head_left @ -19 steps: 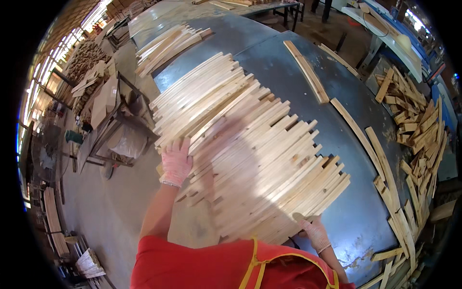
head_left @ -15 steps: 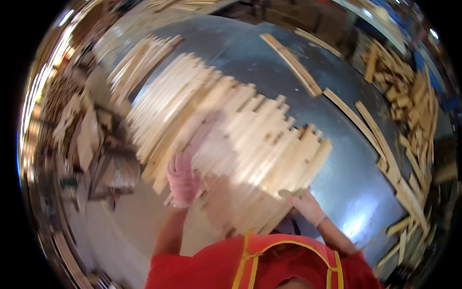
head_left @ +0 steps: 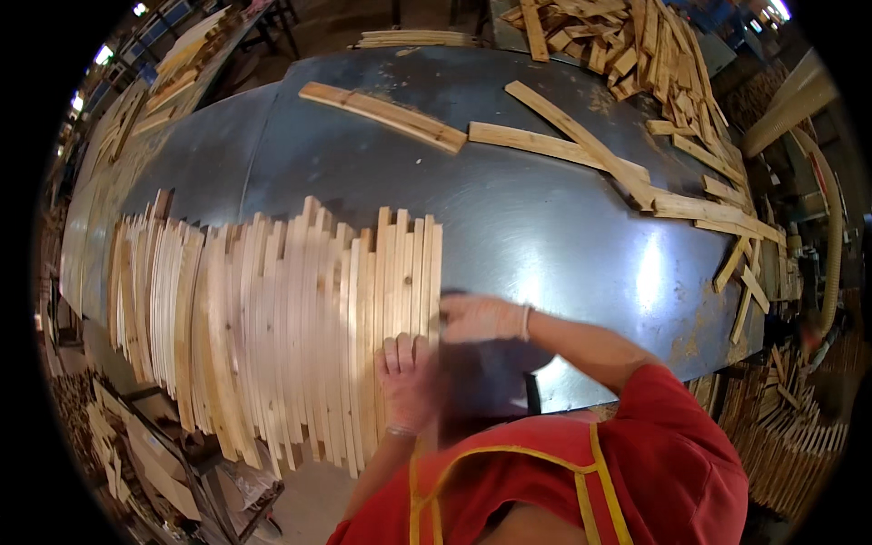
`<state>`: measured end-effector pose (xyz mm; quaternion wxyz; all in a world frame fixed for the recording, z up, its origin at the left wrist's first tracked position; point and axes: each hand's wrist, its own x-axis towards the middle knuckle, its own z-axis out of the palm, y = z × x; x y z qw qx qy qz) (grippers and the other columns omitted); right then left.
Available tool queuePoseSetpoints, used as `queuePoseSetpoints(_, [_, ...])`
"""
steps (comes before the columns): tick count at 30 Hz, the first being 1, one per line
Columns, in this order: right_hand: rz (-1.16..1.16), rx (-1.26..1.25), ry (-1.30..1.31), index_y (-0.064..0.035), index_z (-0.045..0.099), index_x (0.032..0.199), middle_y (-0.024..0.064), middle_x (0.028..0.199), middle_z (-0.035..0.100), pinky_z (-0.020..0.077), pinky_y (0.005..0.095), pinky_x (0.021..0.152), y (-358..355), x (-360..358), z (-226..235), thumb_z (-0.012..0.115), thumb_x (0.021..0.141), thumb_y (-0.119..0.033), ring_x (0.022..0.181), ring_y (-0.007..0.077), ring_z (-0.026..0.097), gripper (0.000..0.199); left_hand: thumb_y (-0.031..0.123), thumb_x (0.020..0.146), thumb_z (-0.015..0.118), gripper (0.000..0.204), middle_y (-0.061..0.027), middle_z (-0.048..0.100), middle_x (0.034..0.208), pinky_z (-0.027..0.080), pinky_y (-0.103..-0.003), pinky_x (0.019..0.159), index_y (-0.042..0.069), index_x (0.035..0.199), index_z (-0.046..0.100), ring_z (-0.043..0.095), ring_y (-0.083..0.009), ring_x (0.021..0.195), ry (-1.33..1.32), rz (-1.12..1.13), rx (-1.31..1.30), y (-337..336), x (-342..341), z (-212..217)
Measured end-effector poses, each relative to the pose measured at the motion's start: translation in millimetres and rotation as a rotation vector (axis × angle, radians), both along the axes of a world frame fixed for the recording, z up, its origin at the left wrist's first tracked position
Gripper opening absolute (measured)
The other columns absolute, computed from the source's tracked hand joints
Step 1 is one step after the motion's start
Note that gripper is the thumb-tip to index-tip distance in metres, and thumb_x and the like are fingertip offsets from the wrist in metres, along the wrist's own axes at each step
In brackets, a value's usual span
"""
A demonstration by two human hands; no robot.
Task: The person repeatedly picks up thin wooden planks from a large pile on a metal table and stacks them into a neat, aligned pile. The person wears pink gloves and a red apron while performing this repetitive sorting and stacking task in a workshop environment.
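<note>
A wide row of pale wooden strips (head_left: pixel 300 318) lies side by side on the metal table, their far ends uneven. My left hand (head_left: pixel 409 381), in a thin pale glove, rests flat on the strips near the row's right end, fingers stretched forward. From the right, my right hand (head_left: pixel 481 318), gloved too, reaches to the outer edge of the rightmost strip (head_left: pixel 434 272). Its fingers point left and touch or nearly touch that edge; I see nothing held in them.
Loose boards (head_left: pixel 381 116) lie end to end and crossed over the far side of the dark metal table (head_left: pixel 536 218). A heap of short offcuts (head_left: pixel 627 45) is at the far right. Cardboard and a rack (head_left: pixel 163 463) stand at the near left.
My view has turned right, so the strips now appear further left and more upright. My hands have come closer together, both at the row's right end.
</note>
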<state>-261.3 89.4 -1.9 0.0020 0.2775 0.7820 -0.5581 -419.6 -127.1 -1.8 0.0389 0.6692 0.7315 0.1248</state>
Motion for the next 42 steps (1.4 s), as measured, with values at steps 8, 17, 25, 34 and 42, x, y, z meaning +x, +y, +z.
queuePoseSetpoints(8, [-0.6,0.813,-0.782,-0.0043,0.047,0.154,0.0224,0.153,0.056,0.0457,0.0515,0.116,287.2,163.7,49.6,0.087,0.069,-0.039,0.139,0.0419,0.056,0.1,0.034,0.065,0.083,0.083,-0.0159,0.05,0.147,0.032,-0.06,0.119,0.014,0.141,0.058,0.044,-0.042,0.141,0.019,0.008,-0.03,15.2,4.5,13.2])
queuePoseSetpoints(17, [-0.745,0.732,-0.622,-0.0126,0.035,0.163,0.0225,0.148,0.056,0.051,0.0506,0.113,278.8,232.5,10.8,0.087,0.072,-0.019,0.133,0.0464,0.059,0.105,0.029,0.071,0.077,0.062,-0.0154,0.058,0.134,0.04,-0.06,0.111,0.014,0.13,0.064,0.053,-0.0415,0.13,0.074,0.004,-0.021,16.3,5.4,16.5])
queuePoseSetpoints(25, [-0.408,0.743,-0.638,-0.0093,0.038,0.164,0.0237,0.122,0.069,0.0545,0.0506,0.103,150.0,190.3,4.2,0.086,0.074,-0.03,0.113,0.0445,0.067,0.104,0.037,0.074,0.08,0.065,-0.0123,0.061,0.133,0.041,-0.057,0.113,0.015,0.133,0.065,0.054,-0.0377,0.132,0.005,0.07,0.004,-9.7,3.4,35.8])
queuePoseSetpoints(34, [-0.847,0.604,-0.096,-0.0075,0.032,0.168,0.0209,0.138,0.067,0.0553,0.0419,0.104,19.2,194.2,83.9,0.086,0.077,-0.017,0.12,0.0353,0.069,0.107,0.047,0.088,0.072,0.07,-0.0163,0.056,0.147,0.035,-0.056,0.122,0.015,0.148,0.058,0.047,-0.0393,0.143,0.039,-0.041,0.011,-17.2,-2.4,39.5])
queuePoseSetpoints(42, [-0.836,-0.33,0.316,-0.0026,0.044,0.151,0.0095,0.118,0.066,0.0583,0.0378,0.094,-185.6,52.7,-7.3,0.079,0.094,-0.016,0.103,0.0223,0.065,0.068,0.056,0.093,0.069,0.081,-0.0146,0.052,0.156,0.032,-0.05,0.125,0.012,0.158,0.05,0.043,-0.0354,0.149,-0.195,0.03,-0.267,17.4,-3.7,60.3])
